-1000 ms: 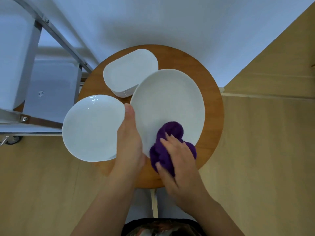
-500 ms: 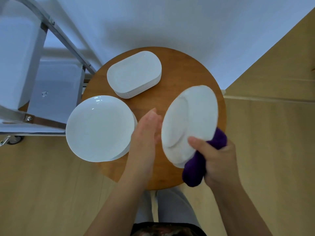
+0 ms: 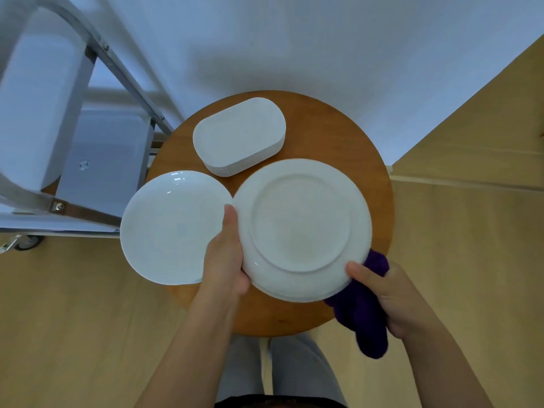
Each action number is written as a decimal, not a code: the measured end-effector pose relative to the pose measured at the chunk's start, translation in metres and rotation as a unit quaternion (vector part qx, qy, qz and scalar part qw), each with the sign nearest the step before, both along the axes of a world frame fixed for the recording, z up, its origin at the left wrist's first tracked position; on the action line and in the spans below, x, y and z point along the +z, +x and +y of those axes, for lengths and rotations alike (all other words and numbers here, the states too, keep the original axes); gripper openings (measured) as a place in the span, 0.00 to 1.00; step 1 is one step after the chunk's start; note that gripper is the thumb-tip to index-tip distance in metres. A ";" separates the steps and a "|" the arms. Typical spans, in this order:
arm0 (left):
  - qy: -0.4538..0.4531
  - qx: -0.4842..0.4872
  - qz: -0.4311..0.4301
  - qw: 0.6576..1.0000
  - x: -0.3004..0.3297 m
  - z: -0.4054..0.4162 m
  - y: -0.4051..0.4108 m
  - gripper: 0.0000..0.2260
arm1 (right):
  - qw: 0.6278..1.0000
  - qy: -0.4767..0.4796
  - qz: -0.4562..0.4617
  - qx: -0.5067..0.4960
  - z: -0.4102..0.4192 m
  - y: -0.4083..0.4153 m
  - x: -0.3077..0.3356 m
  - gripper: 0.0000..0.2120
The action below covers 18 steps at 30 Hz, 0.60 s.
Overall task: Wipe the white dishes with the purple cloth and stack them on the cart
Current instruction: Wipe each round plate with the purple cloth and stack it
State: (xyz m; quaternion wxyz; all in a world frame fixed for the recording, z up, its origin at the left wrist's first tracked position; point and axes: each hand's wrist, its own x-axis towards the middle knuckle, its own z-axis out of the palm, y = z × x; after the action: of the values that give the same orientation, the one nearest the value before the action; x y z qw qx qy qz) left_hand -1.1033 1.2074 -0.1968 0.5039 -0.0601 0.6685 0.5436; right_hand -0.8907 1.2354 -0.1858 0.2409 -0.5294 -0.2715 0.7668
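A round wooden tabletop [image 3: 347, 136] stands against a plain white wall [image 3: 294, 39]. Pale wood-look floor [image 3: 73, 319] spreads on both sides. At the left, near the tabletop, stands a metal frame [image 3: 129, 81], possibly on casters.

Even, soft indoor light, slight blue cast, strong wide-angle warp.
Small glints on round plate stack [image 3: 173, 226] at 9 o'clock; soft shadow on wall [image 3: 294, 48] at 12; cart frame [image 3: 97, 51] at 10 bowed and slightly soft; centre sharp, no motion blur.
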 end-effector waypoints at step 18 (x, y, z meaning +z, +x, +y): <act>0.113 -0.327 0.458 0.819 0.050 0.002 -0.003 0.22 | 0.666 0.613 -0.257 0.340 0.036 -0.082 0.047 0.36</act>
State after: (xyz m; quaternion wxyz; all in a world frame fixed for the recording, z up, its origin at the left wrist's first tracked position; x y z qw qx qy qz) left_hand -1.1065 1.2097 -0.1471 0.2913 0.4750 0.7364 0.3836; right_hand -0.9732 1.2714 -0.1387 0.1548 -0.3095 -0.8922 0.2902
